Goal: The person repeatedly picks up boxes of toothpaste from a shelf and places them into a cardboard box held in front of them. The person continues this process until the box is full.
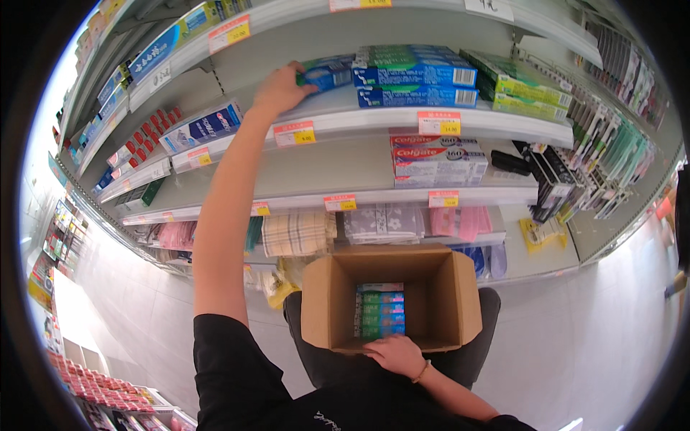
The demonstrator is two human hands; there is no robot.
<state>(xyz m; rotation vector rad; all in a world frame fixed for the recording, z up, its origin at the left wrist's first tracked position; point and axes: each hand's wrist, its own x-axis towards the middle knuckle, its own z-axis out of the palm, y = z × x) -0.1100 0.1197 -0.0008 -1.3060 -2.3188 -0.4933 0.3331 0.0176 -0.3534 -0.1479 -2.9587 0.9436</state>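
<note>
My left hand [282,90] reaches up to a shelf and grasps the left end of blue and green toothpaste boxes [330,72], slightly blurred; how many it holds I cannot tell. Right beside them on the same shelf is a stack of Darlie toothpaste boxes [414,78]. On my lap stands an open cardboard box [426,269], its flaps folded out. Several toothpaste boxes [381,312] are lined up inside it, towards its left. My right hand [396,355] grips the near rim of the cardboard box, fingertips just over the edge.
Yellow-green toothpaste boxes [523,83] sit further right on the shelf. Colgate boxes [439,159] stand one level below, above folded towels [299,231]. Hanging toothbrush packs [598,145] line the right side. Crest boxes [205,129] lie left of my arm. Price tags edge the shelves.
</note>
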